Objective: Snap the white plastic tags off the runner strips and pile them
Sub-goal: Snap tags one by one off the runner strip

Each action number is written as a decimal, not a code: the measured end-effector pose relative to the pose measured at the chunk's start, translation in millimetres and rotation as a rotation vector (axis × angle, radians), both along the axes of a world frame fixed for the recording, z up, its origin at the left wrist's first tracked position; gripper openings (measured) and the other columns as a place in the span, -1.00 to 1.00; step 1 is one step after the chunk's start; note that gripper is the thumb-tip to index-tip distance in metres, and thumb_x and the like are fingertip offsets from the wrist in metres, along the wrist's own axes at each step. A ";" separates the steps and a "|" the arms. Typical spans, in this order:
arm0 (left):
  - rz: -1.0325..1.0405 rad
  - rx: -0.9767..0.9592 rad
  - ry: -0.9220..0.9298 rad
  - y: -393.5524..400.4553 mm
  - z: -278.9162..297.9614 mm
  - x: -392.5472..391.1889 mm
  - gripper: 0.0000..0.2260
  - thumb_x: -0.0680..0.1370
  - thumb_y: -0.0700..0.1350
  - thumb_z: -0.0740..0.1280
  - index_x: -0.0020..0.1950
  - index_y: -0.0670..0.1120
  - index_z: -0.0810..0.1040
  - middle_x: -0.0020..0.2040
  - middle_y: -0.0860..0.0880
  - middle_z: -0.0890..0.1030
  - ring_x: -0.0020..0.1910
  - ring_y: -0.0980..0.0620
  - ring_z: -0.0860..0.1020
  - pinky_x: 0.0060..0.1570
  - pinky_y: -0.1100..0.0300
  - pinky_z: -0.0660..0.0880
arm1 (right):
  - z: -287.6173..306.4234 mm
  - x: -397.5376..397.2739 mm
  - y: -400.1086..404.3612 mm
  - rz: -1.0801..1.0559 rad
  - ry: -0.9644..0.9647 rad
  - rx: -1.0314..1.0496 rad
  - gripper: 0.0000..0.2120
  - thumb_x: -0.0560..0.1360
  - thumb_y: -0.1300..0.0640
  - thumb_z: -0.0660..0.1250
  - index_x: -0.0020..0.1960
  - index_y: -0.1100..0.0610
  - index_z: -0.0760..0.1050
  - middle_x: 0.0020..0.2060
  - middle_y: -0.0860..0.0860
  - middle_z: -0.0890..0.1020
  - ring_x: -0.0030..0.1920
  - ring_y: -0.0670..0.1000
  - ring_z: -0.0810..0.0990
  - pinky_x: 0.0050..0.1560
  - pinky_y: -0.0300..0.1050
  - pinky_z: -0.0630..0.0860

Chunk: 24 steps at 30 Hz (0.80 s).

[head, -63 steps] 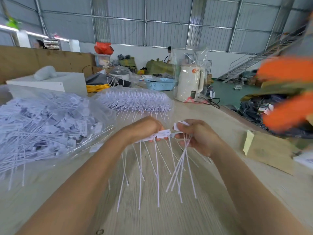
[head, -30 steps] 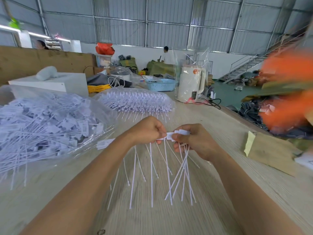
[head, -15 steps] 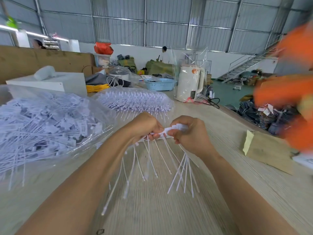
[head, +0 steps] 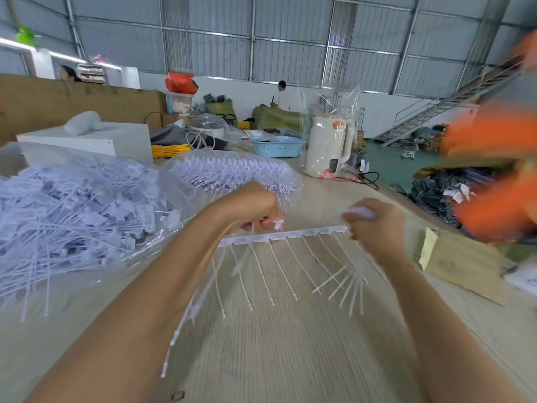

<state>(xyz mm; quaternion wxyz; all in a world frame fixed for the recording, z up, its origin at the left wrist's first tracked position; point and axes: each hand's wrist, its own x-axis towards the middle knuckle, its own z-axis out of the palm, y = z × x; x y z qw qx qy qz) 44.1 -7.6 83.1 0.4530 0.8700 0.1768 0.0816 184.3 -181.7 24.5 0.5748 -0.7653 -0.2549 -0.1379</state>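
The left hand [head: 250,207] has its fingers curled in a grip, pinching a small white plastic tag head [head: 278,225] at the fingertips, just above the left part of the long white plastic runner strip [head: 283,235]. The right hand [head: 377,225] has its fingers curled round the strip's right end, w/ a blurred white bunch of loose tags [head: 356,213] pinched at the top of the fist; their thin stems fan out below the wrist. The strip runs roughly level btwn the two hands, held above the pale wood-grain desk [head: 276,344], and a row of thin white tag stems [head: 279,271] hangs down from it twd the camera. Whether the left hand also touches the strip itself can't be told, because of motion blur.

To the left, a heap of separated white tags in a clear plastic bag [head: 81,216] lies on the desk. Behind the hands sits a second clear bag of unbroken white strips [head: 232,171]. Further back: a light-blue perforated plastic basket [head: 276,146] and a white electric kettle wrapped in clear film [head: 329,146]. On the right, a flat brown paper envelope [head: 462,263] lies on the desk near the right forearm; blurred orange shapes [head: 494,175] fill the right edge.
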 end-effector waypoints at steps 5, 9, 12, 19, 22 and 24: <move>-0.012 0.038 -0.118 6.5 -8.1 1.8 -0.85 0.46 -0.37 0.27 -0.09 -0.39 0.62 -0.45 -0.07 0.56 -0.52 0.16 0.45 -0.43 0.38 0.38 | 11.4 6.3 -10.0 0.417 0.655 0.448 -0.67 0.23 0.23 0.46 -0.07 0.36 0.50 -0.32 0.10 0.54 -0.46 -0.07 0.48 -0.43 -0.27 0.47; -0.172 0.090 -0.002 3.5 -17.7 6.1 -0.73 0.40 -0.46 0.21 -0.02 -0.31 0.64 -0.26 -0.06 0.64 -0.20 0.05 0.57 -0.10 0.19 0.53 | 14.7 -4.2 4.1 0.586 0.627 0.295 -0.77 0.27 0.19 0.43 -0.12 0.29 0.56 -0.31 0.07 0.63 -0.47 -0.07 0.46 -0.49 -0.28 0.43; -0.222 0.099 0.006 5.5 -19.5 3.9 -0.71 0.44 -0.48 0.22 0.04 -0.29 0.63 -0.09 -0.14 0.66 -0.09 0.01 0.57 -0.04 0.19 0.50 | 12.2 -4.0 1.1 0.570 0.626 0.204 -0.89 0.38 0.24 0.40 -0.12 0.26 0.58 -0.31 0.05 0.64 -0.44 -0.07 0.52 -0.47 -0.27 0.45; -0.229 0.091 -0.023 -1.8 -22.3 7.1 -0.66 0.47 -0.47 0.26 0.20 -0.22 0.54 -0.03 -0.16 0.64 -0.07 -0.01 0.58 0.07 0.11 0.51 | 0.2 -34.8 30.0 0.578 0.456 0.010 -0.92 0.38 0.30 0.45 -0.16 0.30 0.59 -0.30 0.14 0.65 -0.31 0.05 0.64 -0.28 -0.14 0.58; -0.220 0.118 0.006 -3.0 -26.4 7.3 -0.65 0.47 -0.40 0.33 0.21 -0.18 0.43 -0.01 -0.19 0.61 -0.06 -0.04 0.57 -0.02 0.11 0.49 | -3.6 -39.7 32.2 0.617 0.448 0.002 -0.83 0.40 0.35 0.43 -0.07 0.43 0.54 -0.21 0.28 0.67 -0.30 0.13 0.64 -0.29 -0.11 0.58; -0.244 0.132 0.038 -1.8 -29.5 7.6 -0.64 0.46 -0.39 0.35 0.18 -0.13 0.39 -0.08 -0.12 0.63 -0.11 0.01 0.58 -0.07 0.14 0.48 | -6.3 -41.0 32.6 0.628 0.446 -0.011 -0.83 0.39 0.38 0.43 -0.03 0.37 0.55 -0.27 0.21 0.68 -0.32 0.12 0.66 -0.30 -0.08 0.61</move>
